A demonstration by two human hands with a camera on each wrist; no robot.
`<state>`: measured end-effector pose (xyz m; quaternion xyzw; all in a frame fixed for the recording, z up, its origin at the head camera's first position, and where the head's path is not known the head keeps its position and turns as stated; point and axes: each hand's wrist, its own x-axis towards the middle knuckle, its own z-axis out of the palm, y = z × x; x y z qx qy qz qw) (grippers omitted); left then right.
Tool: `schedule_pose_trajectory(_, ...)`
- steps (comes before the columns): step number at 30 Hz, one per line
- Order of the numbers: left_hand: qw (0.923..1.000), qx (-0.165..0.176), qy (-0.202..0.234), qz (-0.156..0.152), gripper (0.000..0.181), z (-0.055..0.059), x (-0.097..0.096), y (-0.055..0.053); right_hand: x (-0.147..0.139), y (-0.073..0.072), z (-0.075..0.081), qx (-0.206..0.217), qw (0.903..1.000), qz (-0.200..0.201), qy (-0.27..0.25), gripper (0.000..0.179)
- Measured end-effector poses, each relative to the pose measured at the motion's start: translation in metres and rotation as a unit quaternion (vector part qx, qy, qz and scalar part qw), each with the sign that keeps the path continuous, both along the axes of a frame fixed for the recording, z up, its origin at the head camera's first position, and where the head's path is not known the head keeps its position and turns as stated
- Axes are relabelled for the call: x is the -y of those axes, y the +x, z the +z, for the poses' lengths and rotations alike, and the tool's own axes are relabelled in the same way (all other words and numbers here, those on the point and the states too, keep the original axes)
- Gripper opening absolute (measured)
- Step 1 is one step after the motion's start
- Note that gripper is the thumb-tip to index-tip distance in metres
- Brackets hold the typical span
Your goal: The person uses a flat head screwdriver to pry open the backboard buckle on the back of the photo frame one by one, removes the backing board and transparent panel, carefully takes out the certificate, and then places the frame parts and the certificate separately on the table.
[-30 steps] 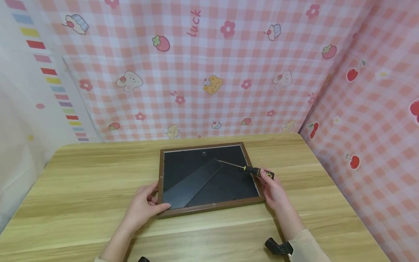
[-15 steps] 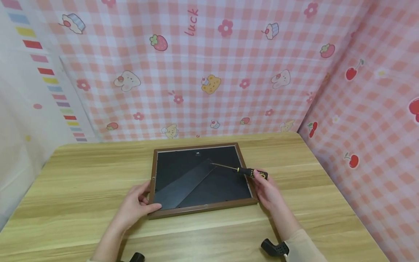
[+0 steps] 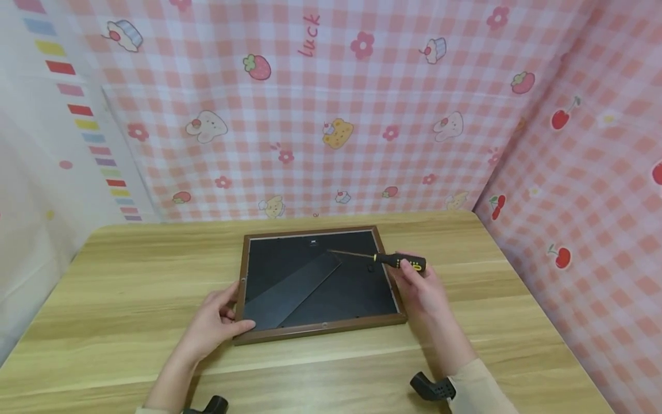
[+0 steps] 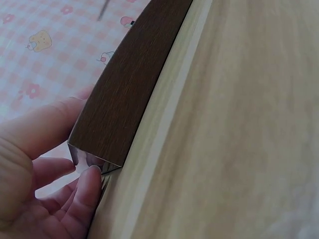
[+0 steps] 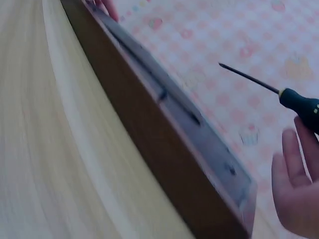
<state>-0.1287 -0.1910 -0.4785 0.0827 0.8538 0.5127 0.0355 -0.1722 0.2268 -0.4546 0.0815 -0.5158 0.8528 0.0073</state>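
Observation:
A brown picture frame (image 3: pixel 320 329) lies face down on the table, its black backing board (image 3: pixel 357 290) up. Across the board runs a flat easel leg (image 3: pixel 295 293). My left hand (image 3: pixel 214 322) grips the near left corner, thumb on the top edge and fingers at the side; the left wrist view shows the frame's corner (image 4: pixel 112 119) between them. Over the right edge, my right hand (image 3: pixel 424 287) holds a screwdriver (image 3: pixel 400 261) by its black and yellow handle. The shaft points left, its tip overlapping the upper end of the leg in the head view.
The wood-grain table (image 3: pixel 139 276) extends around the frame on all sides. Behind it hangs a pink checked cloth (image 3: pixel 289 115), with another cloth (image 3: pixel 584 172) along the right. Black wrist mounts (image 3: pixel 433 387) stick out near both forearms.
Frame and left hand have shifted slightly left on the table. My right hand has raised the screwdriver handle a little and come away from the frame's right edge.

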Motion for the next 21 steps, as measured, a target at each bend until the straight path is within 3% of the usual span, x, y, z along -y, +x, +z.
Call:
schedule_pose_trajectory(3,1.0000,-0.007,0.005,-0.003,0.092,0.000,0.000,-0.001,0.015,0.000,0.006,-0.027,0.9973,0.069,0.000,0.028)
schedule_pose_trajectory(6,0.9999,-0.012,-0.003,-0.005,0.091,-0.001,0.001,-0.001,0.035,0.000,0.010,-0.024,0.9935,0.107,0.030,0.025)
schedule_pose_trajectory(13,0.9994,-0.026,-0.022,-0.006,0.090,-0.001,0.000,-0.001,0.076,-0.004,0.008,0.024,0.9873,0.129,0.090,0.025)
schedule_pose_trajectory(21,0.9967,-0.065,-0.047,-0.015,0.086,-0.002,0.000,-0.001,0.106,-0.012,0.001,0.027,0.9785,0.146,0.143,0.036)
